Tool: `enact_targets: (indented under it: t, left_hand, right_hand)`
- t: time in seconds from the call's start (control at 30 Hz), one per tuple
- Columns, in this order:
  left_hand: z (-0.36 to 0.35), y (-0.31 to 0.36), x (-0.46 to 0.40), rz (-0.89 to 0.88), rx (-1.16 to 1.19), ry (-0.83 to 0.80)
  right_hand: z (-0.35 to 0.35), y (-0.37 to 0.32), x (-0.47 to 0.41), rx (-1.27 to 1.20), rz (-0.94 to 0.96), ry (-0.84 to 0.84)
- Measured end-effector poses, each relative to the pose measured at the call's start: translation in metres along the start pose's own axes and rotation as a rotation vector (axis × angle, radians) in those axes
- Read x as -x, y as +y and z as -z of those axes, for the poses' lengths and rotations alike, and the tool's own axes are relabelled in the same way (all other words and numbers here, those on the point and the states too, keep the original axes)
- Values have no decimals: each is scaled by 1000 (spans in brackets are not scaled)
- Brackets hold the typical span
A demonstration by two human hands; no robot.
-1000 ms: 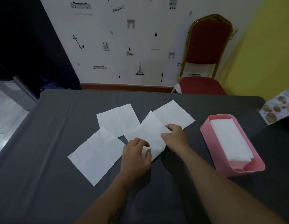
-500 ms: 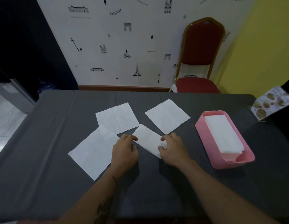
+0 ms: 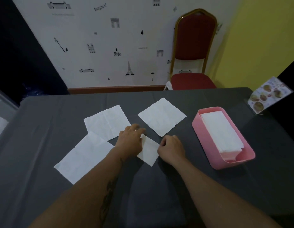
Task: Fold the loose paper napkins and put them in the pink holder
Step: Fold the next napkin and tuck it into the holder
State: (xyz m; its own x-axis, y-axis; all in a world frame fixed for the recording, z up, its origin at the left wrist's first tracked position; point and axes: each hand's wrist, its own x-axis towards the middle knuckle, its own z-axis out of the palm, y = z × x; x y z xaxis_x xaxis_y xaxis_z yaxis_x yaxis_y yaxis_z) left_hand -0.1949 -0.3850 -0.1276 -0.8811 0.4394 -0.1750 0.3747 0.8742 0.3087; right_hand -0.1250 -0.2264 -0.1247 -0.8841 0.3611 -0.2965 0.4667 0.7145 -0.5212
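A dark grey table [image 3: 44, 162] holds three open napkins at centre and left. Near centre, the left hand [image 3: 130, 143] presses flat on a small folded napkin [image 3: 148, 152] — the right hand [image 3: 171, 148], fingers curled, touches its right edge. The pink holder [image 3: 208, 155] sits right, stacked with napkins.

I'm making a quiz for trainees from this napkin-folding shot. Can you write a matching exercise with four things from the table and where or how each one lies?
Things:
1. folded napkin
2. pink holder
3. menu card
4. largest open napkin

States or places:
A. spread flat near the table's left side, beside the left forearm
B. standing at the table's far right corner
C. lying between the left hand and the right hand
D. already holds a stack of white napkins

Pairs: 1-C, 2-D, 3-B, 4-A
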Motion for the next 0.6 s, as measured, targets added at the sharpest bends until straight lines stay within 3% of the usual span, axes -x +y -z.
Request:
enact_targets:
  t: [0.23,0.37,0.5,0.6]
  left_hand:
    - [5,17,-7,-95,-20,-55]
    - [16,24,-4,-136,21,28]
    - [34,47,2,-215,71,-26]
    - [47,70,6,-275,49,-64]
  right_hand:
    - [23,6,12,-292,131,10]
    - [46,18,21,-268,166,66]
    - [64,29,35,-150,231,-71]
    - [75,30,45,-138,215,-58]
